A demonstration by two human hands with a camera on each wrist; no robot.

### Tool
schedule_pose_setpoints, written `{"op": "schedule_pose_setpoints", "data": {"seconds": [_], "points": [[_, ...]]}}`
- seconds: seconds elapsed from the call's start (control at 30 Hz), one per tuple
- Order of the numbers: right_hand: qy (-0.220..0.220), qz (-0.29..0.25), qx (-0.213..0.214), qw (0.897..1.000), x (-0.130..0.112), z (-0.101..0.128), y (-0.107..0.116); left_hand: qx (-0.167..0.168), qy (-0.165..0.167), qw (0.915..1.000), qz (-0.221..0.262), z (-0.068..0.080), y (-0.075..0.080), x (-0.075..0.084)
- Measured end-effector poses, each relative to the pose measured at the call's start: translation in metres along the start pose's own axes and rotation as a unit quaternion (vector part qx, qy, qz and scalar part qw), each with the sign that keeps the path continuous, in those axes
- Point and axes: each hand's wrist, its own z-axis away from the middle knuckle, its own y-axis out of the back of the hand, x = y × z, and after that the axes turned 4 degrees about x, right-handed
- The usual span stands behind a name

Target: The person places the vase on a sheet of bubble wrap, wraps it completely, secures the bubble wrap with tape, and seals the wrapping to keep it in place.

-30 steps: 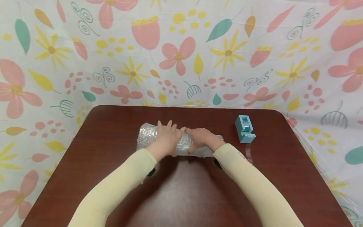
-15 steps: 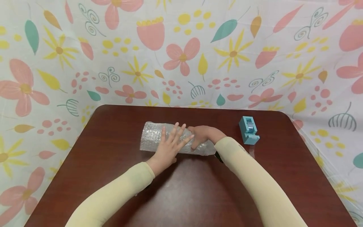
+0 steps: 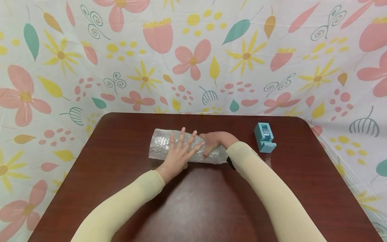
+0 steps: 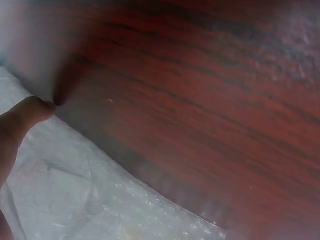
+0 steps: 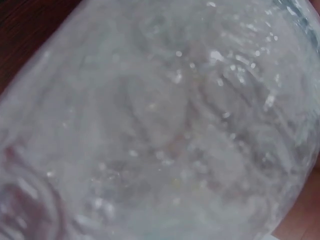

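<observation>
A roll of clear bubble wrap [image 3: 160,144] lies crosswise on the dark wooden table. My left hand [image 3: 177,156] rests on its middle with the fingers spread and straight. In the left wrist view a digit [image 4: 27,115] reaches the wrap's edge, over the bubble wrap [image 4: 105,187]. Curved over the right part of the roll, my right hand [image 3: 218,139] holds it, thumb on the near side and fingers toward the far side. The right wrist view is filled by the crinkled bubble wrap [image 5: 150,120], blurred; what lies inside it is hidden.
A light blue tape dispenser [image 3: 264,138] stands to the right of the roll, beyond my right wrist. A faint clear strip shows just in front of it. The table [image 3: 193,201] backs onto a flower-patterned cloth [image 3: 127,43].
My left hand has shifted slightly on the roll, its fingers now spread wider. The loose right end of the wrap sticks out less past my right hand, which keeps its hold.
</observation>
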Motion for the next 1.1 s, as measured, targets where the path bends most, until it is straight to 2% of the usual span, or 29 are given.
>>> {"op": "schedule_pose_setpoints", "data": {"seconds": [0.17,0.33,0.5,0.63,0.83,0.9,0.97,1.03,1.1], "points": [[-0.004,0.001,-0.005,1.000,0.001,0.002,0.002,0.013,0.003,0.9999,0.010,-0.003,-0.003,0.001],[-0.002,0.001,-0.008,1.000,0.002,0.001,0.004,0.037,0.000,0.9993,-0.005,-0.006,-0.007,0.000],[-0.002,-0.005,-0.014,1.000,0.003,-0.001,0.007,0.047,0.009,0.9988,-0.009,-0.009,-0.007,-0.001],[0.002,-0.004,-0.013,1.000,0.005,-0.003,0.010,0.034,0.014,0.9993,0.000,-0.013,-0.005,-0.003],[0.002,0.020,0.005,1.000,0.004,-0.001,0.011,-0.020,0.006,0.9993,0.032,-0.018,0.001,-0.008],[-0.008,0.039,0.036,0.999,0.002,0.005,0.009,-0.039,0.000,0.9984,0.042,-0.019,0.002,-0.011],[-0.012,0.058,0.091,0.994,-0.003,0.014,0.005,-0.054,-0.004,0.9971,0.053,-0.022,0.002,-0.014],[-0.004,0.071,0.166,0.983,-0.007,0.024,-0.002,-0.067,-0.005,0.9957,0.065,-0.026,0.001,-0.017],[0.019,0.078,0.244,0.967,-0.010,0.034,-0.012,-0.076,-0.004,0.9936,0.084,-0.030,0.001,-0.021]]}}
